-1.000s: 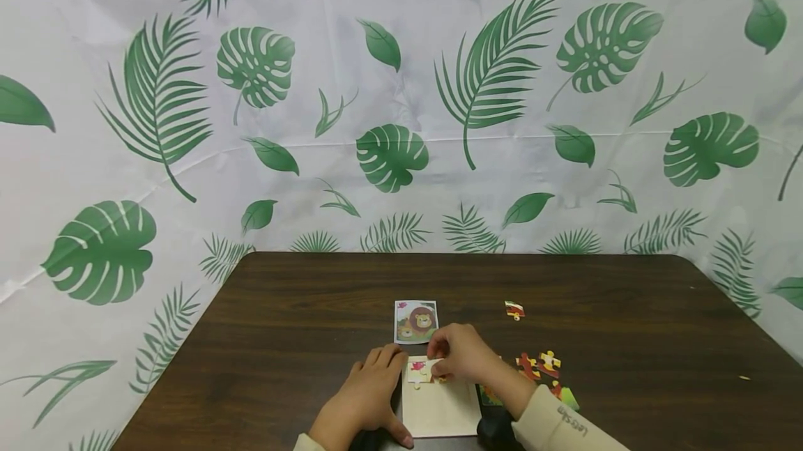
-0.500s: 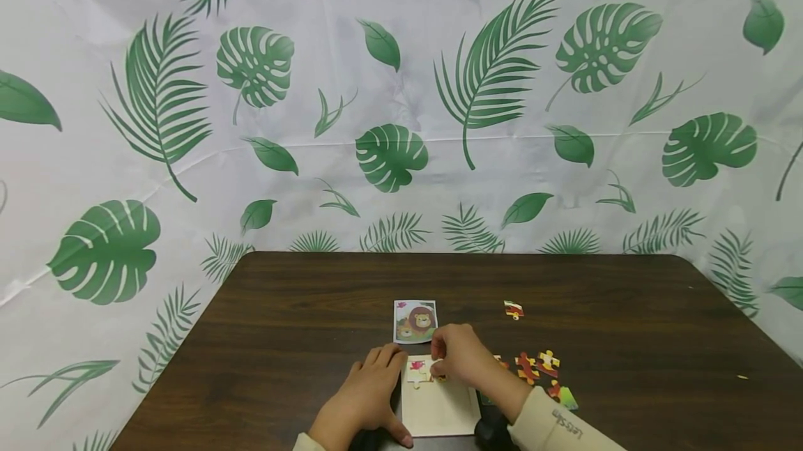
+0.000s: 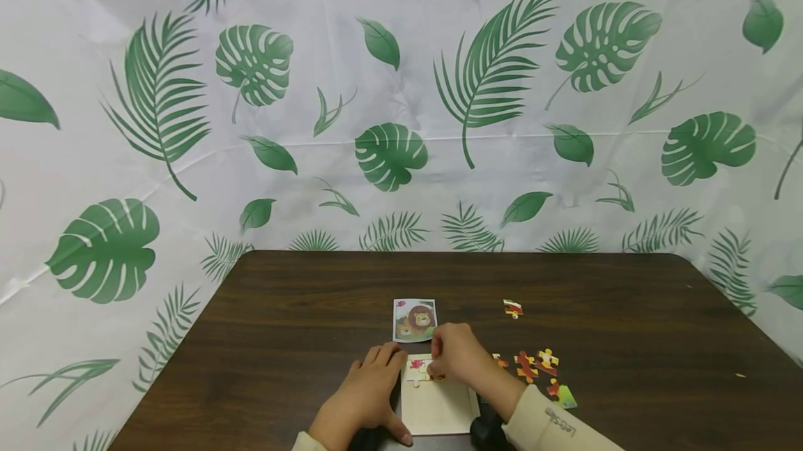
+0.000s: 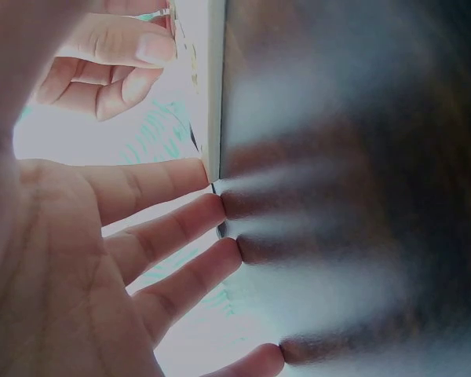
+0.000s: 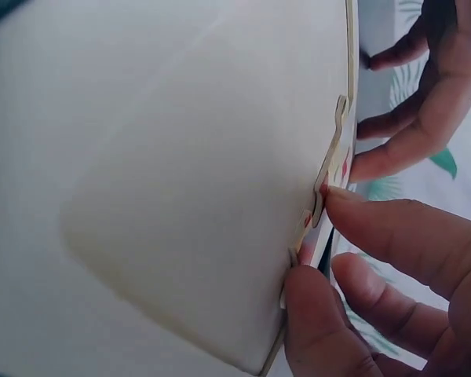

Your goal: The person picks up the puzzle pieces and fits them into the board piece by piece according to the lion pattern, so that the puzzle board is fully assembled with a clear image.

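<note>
A pale wooden puzzle tray [image 3: 439, 410] lies at the table's near edge. In its far left corner sits a jigsaw piece with a pink flower [image 3: 417, 370]. My right hand [image 3: 463, 355] pinches another jigsaw piece [image 5: 306, 242] beside it, between thumb and index finger; those fingers hide much of that piece. My left hand [image 3: 371, 390] rests along the tray's left side, fingers extended. In the left wrist view, the index fingertip touches the tray's edge [image 4: 215, 94] and the other fingertips rest on the table.
A lion picture card [image 3: 415, 320] lies just beyond the tray. Several loose jigsaw pieces [image 3: 527, 366] are to its right, one with green [image 3: 566, 396]. A single piece [image 3: 513, 309] lies farther back on the dark wooden table [image 3: 301, 311]. A leaf-print cloth [image 3: 339, 179] hangs behind.
My right hand shifts slightly right, then its fingertips dip a little over the piece at the tray. The left hand stays in place.
</note>
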